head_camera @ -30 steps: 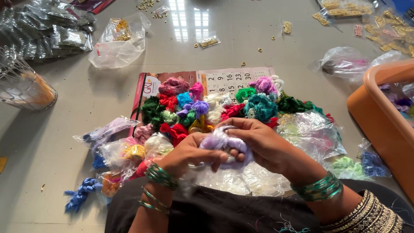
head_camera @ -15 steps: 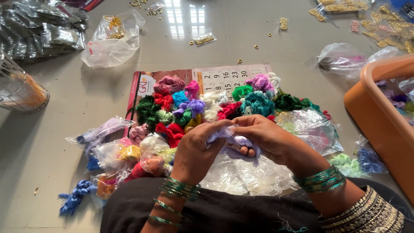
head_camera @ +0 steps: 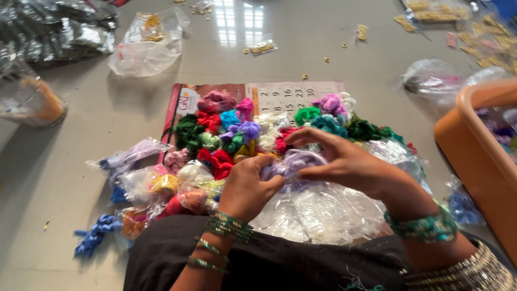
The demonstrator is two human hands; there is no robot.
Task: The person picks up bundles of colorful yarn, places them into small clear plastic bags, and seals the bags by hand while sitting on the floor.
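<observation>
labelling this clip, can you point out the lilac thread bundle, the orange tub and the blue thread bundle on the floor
lilac thread bundle [head_camera: 299,160], head view, top of the bundle between both hands
orange tub [head_camera: 473,153], head view, outer wall
blue thread bundle [head_camera: 96,233], head view, its middle

Soft, fuzzy lilac thread bundle [head_camera: 299,161], matt and fibrous, pinched between both hands. Heap of coloured thread bundles [head_camera: 237,132] of the same woolly, dull fibre. Thin clear plastic bags [head_camera: 323,210], crinkled and shiny. Printed paper calendar sheet [head_camera: 291,94], smooth, faintly glossy. Polished grey floor [head_camera: 86,124], glossy, mirroring window light. Smooth matt orange plastic tub [head_camera: 474,156]. Glinting green bangles [head_camera: 229,226], hard and shiny. Crumpled silver foil packets [head_camera: 54,32], metallic sheen.
</observation>
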